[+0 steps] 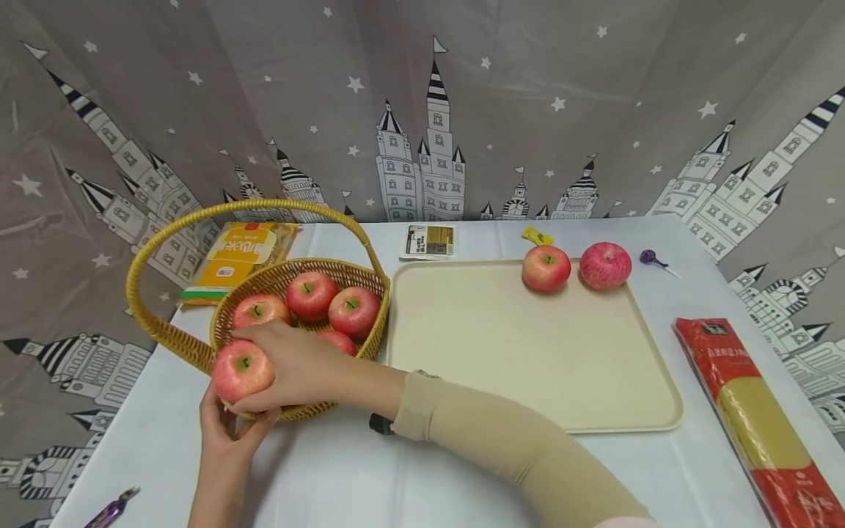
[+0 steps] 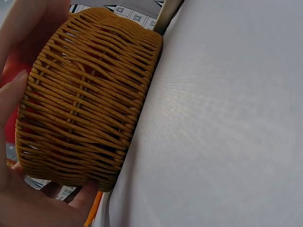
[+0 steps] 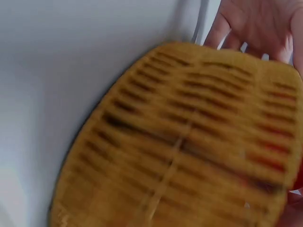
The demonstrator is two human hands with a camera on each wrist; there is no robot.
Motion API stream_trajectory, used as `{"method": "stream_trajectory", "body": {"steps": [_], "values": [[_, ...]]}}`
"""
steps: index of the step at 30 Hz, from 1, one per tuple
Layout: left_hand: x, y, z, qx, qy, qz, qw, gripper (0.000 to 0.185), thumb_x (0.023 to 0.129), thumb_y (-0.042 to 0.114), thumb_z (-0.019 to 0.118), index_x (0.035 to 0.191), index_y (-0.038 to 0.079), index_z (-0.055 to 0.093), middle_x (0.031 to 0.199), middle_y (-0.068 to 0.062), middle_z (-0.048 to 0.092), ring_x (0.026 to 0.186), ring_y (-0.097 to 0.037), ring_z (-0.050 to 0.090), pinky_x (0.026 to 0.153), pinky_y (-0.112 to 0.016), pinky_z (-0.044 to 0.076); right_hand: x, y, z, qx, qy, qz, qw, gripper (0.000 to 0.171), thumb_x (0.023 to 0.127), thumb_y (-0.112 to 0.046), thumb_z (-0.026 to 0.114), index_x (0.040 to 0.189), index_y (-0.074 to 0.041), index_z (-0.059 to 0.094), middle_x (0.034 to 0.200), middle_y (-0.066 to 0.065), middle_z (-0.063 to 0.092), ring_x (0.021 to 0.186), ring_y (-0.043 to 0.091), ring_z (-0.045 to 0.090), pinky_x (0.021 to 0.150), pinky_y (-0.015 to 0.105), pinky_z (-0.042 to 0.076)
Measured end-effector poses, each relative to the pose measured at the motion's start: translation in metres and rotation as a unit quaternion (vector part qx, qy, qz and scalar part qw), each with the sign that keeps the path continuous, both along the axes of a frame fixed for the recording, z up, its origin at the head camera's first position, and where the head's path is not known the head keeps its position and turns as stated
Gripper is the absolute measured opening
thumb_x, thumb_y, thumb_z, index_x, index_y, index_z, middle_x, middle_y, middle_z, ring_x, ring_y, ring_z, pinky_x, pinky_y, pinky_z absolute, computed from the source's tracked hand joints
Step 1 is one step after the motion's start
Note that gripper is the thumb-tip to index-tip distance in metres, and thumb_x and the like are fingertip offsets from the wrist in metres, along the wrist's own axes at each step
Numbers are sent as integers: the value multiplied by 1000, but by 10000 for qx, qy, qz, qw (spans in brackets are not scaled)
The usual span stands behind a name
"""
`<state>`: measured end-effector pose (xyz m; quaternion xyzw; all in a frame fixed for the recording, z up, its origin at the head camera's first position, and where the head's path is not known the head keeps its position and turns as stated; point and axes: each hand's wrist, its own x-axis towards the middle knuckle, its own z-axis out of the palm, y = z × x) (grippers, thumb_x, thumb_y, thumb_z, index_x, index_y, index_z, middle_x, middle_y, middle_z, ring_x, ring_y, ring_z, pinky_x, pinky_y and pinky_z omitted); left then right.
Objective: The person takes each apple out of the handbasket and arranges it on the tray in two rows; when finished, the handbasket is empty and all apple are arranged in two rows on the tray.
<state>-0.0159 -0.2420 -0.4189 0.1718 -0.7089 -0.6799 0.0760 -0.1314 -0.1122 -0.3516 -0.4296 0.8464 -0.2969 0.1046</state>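
Note:
In the head view, my right hand (image 1: pixel 300 367) reaches across from the right and grips a red apple (image 1: pixel 241 372) at the near left end of a woven basket (image 1: pixel 304 413) with a tall arched handle. My left hand (image 1: pixel 227 447) holds that same end of the basket from below and outside. Several more apples (image 1: pixel 312 295) lie inside, one partly covered by my right forearm. The left wrist view has the basket's wicker side (image 2: pixel 90 99) between the fingers of my left hand (image 2: pixel 38 203). Blurred wicker (image 3: pixel 175 142) fills much of the right wrist view.
Right of the basket lies a cream tray (image 1: pixel 515 352), with a red apple (image 1: pixel 546 269) and a pinker apple (image 1: pixel 605 265) at its far edge. Around them are an orange food packet (image 1: pixel 240 253), a small card-like packet (image 1: pixel 429 242), a lollipop (image 1: pixel 649 257) and a long red packet (image 1: pixel 759 411).

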Motion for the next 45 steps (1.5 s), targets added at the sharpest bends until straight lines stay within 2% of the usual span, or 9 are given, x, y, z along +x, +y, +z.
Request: {"method": "stream_trajectory", "body": {"steps": [3,6,12,19,24,30,37,42,45], "values": [[0,0,1,20,-297,42,9995,96,90,7,68,153,35,1,158,5,0,141,-13,10,100,-11,37,-4,27,5,-141,61,-257,9996,87,74,-60,73,146,-25,39,136,-14,45,116,-4,42,91,14,42],[-1,1,0,38,-517,129,9986,98,89,10,69,153,37,-1,158,8,-3,142,-13,8,110,-19,29,-9,68,13,-699,37,-519,9962,85,73,-56,77,143,-22,43,130,-10,50,112,1,47,89,19,46],[-2,0,-1,66,-622,128,9980,98,89,11,70,152,38,0,158,10,-2,143,-15,11,109,-19,30,-35,166,17,-1495,-97,-1833,9716,87,69,-47,84,139,-17,43,126,-3,51,106,10,54,87,29,51],[-1,-3,1,125,-695,107,9974,100,89,13,70,152,40,-3,159,9,-4,144,-20,11,106,-17,33,-93,242,-18,-1067,-508,-3246,9384,89,70,-44,84,139,-9,40,128,9,52,111,23,53,93,40,49],[-1,-3,0,80,-571,89,9983,99,89,10,70,153,38,-1,158,7,-2,141,-19,15,101,-11,36,-110,262,-43,-754,-931,-3653,9231,86,72,-45,82,137,-9,39,126,10,53,110,25,53,96,42,46],[-2,-3,-1,-95,-584,167,9981,99,88,13,72,153,38,1,159,10,-1,144,-16,10,109,-20,30,-115,264,-54,-821,-967,-3630,9231,84,75,-44,80,137,-7,38,126,13,53,112,26,52,100,43,44],[-2,-3,0,-147,-507,166,9985,100,88,7,71,153,35,1,159,8,-2,145,-15,5,112,-25,26,-115,262,-53,-471,-949,-3509,9304,91,78,-46,76,145,-5,31,138,17,45,123,30,45,105,46,38],[-2,-3,1,-135,-538,198,9983,101,87,6,71,153,35,1,159,9,-2,145,-14,4,113,-27,25,-110,256,-45,-171,123,-3234,9460,88,81,-45,73,148,-5,31,149,18,32,136,33,31,112,48,29],[-2,-3,1,-99,-544,197,9983,101,87,4,71,153,36,1,159,10,-1,145,-14,5,114,-28,24,-97,244,-33,-199,941,-2840,9540,80,83,-42,72,146,-5,37,150,16,34,137,33,31,113,49,29]]}}
